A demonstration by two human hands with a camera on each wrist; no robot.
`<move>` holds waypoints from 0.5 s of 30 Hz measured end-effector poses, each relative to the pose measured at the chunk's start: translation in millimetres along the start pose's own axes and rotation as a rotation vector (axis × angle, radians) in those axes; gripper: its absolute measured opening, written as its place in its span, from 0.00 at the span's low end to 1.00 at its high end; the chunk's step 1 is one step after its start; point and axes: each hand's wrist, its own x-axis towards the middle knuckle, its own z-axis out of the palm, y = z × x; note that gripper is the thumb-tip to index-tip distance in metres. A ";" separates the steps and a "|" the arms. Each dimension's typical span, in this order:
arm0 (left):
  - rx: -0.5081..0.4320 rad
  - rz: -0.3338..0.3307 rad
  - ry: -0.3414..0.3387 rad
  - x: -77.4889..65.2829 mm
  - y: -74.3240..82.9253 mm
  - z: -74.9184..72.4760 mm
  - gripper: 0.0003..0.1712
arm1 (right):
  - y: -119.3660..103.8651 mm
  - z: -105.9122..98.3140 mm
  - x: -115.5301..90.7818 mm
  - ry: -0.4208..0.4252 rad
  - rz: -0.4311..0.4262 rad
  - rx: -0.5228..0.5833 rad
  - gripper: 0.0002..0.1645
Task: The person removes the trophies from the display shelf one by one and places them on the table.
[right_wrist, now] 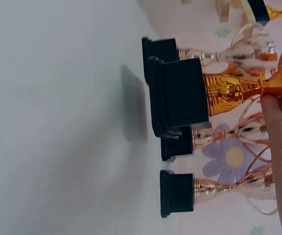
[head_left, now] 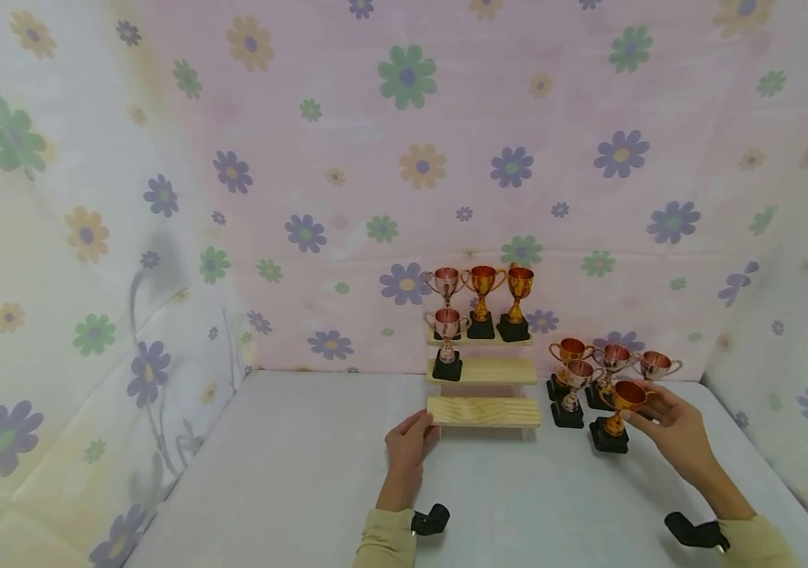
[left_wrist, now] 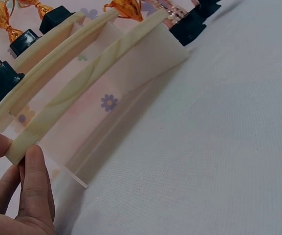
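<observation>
My left hand [head_left: 406, 451] pinches the left end of the bottom step [head_left: 485, 412] of a three-step wooden display stand, thumb above and fingers beneath in the left wrist view. A gold trophy cup [right_wrist: 226, 93] with a black base is held by my right hand [head_left: 675, 435] around its stem; its base appears slightly off the table, with a shadow beside it. On the top step [head_left: 526, 341] stand a rose-gold trophy [head_left: 444, 278] and two gold trophies [head_left: 482, 284]. Another rose-gold trophy [head_left: 447, 325] stands at the left of the middle step [head_left: 496, 370].
Right of the stand, close behind the held trophy, stand several others: a gold one [head_left: 571, 349] and rose-gold ones [head_left: 577, 375]. A white cloth [head_left: 290, 473] covers the table. Flowered fabric [head_left: 347, 158] hangs at the back and sides.
</observation>
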 end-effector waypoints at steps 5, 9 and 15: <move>-0.013 0.003 -0.001 2.1 -1.8 -0.4 0.22 | 11.1 -4.8 11.0 -0.037 0.051 -0.045 0.37; -0.009 -0.005 0.002 3.5 -3.0 -1.5 0.22 | 17.7 -4.4 17.9 -0.058 0.090 -0.056 0.38; 0.011 -0.007 -0.014 4.1 -3.4 -1.9 0.23 | 26.0 -5.0 23.8 -0.074 0.116 -0.046 0.38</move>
